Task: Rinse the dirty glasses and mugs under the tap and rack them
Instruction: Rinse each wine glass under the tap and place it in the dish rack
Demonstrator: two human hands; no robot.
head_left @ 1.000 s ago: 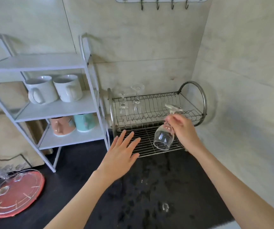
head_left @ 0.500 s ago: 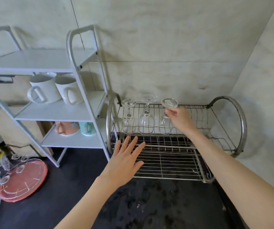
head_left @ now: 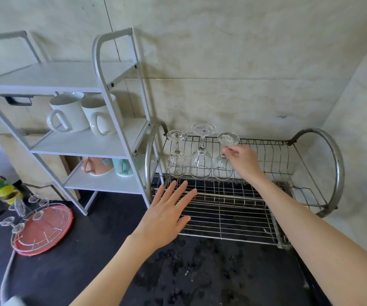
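Note:
Three clear stemmed glasses stand upside down in the upper tier of the metal dish rack (head_left: 330,151): the left glass (head_left: 176,155), the middle glass (head_left: 200,160) and the right glass (head_left: 222,171). My right hand (head_left: 244,162) pinches the right glass's stem just under its foot. My left hand (head_left: 167,215) hovers flat with spread fingers over the front left of the rack's lower grid. Two white mugs (head_left: 69,113) sit on the white shelf unit (head_left: 85,142), with a pink mug (head_left: 96,166) and a teal mug (head_left: 121,167) on the shelf below.
The rack fills the right corner against the tiled walls. A red round tray with a wire cup holder (head_left: 38,228) lies on the dark wet counter (head_left: 200,272) at the left. A yellow-green bottle (head_left: 0,186) stands at the far left edge.
My right hand carried the glass from in front of the rack up into the upper tier and set it upside down beside the other two. The view moved closer to the rack.

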